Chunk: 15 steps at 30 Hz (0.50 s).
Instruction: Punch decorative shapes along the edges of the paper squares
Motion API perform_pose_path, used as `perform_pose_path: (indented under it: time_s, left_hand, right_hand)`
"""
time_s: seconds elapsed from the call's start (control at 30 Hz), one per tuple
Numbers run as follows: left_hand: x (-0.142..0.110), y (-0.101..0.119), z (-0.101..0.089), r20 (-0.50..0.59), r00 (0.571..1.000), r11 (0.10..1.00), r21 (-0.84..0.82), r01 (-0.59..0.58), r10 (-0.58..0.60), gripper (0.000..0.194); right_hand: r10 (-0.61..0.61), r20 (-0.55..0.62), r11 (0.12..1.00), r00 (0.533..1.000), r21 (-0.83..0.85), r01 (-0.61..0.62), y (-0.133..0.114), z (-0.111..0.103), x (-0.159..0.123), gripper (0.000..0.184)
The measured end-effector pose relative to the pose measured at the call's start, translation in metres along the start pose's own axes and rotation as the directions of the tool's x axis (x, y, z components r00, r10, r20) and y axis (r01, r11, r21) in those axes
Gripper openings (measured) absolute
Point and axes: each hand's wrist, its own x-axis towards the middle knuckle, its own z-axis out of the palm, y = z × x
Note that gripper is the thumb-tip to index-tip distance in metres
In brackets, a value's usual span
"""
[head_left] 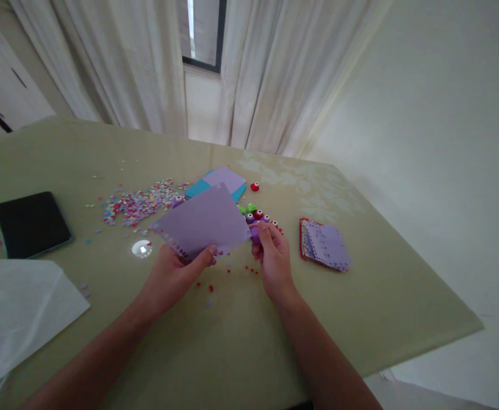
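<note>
My left hand [176, 274] grips a purple sheet of paper [207, 219] by its lower edge, thumb on top. Small holes run along the sheet's near left edge. At the right corner of the sheet, my right hand [275, 262] is closed around a small purple craft punch [255, 234]. Just behind that hand sits a cluster of small craft punches [258, 214] in green, purple and red, partly hidden. A stack of blue and purple paper [226, 177] lies beyond the held sheet.
Punched paper confetti [142, 202] is heaped at the left. A black tablet-like slab [33, 224] and a white sheet [23, 310] lie farther left. Punched purple and red sheets [326, 245] are stacked at right. One red punch [255, 186] stands apart. Curtains border the table [241, 341].
</note>
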Motion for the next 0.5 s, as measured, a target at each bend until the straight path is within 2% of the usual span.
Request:
perform_pose_path:
  time_s: [0.1, 0.2, 0.27, 0.33, 0.4, 0.5]
  left_hand:
    - [-0.001, 0.005, 0.0, -0.057, 0.998, 1.0, 0.019, 0.005, -0.004, 0.027]
    - [0.0, 0.007, -0.002, -0.107, 0.994, 0.999, 0.036, 0.015, -0.012, 0.026]
    - [0.001, 0.006, -0.003, -0.132, 0.991, 0.999, 0.049, 0.008, -0.002, 0.025]
    - [0.001, 0.005, -0.004, -0.15, 0.988, 0.997, 0.074, -0.017, 0.028, 0.024]
    - [0.001, 0.004, -0.005, -0.159, 0.986, 0.995, 0.089, -0.038, 0.052, 0.024]
    - [0.001, 0.003, -0.006, -0.147, 0.988, 0.996, 0.083, -0.023, 0.035, 0.027]
  right_hand:
    - [-0.08, 0.091, 0.957, 0.993, -0.27, 0.102, 0.004, -0.005, 0.0, 0.046]
    - [-0.125, 0.275, 0.822, 0.953, -0.509, 0.255, 0.008, 0.0, -0.006, 0.033]
    - [-0.087, 0.401, 0.732, 0.912, -0.595, 0.332, 0.011, 0.008, -0.011, 0.021]
    - [-0.063, 0.496, 0.693, 0.866, -0.603, 0.395, 0.014, 0.018, -0.014, 0.01]
    - [-0.057, 0.527, 0.697, 0.848, -0.587, 0.412, 0.016, 0.023, -0.013, 0.002]
    - [-0.125, 0.439, 0.711, 0.89, -0.586, 0.389, 0.016, 0.02, -0.004, 0.014]
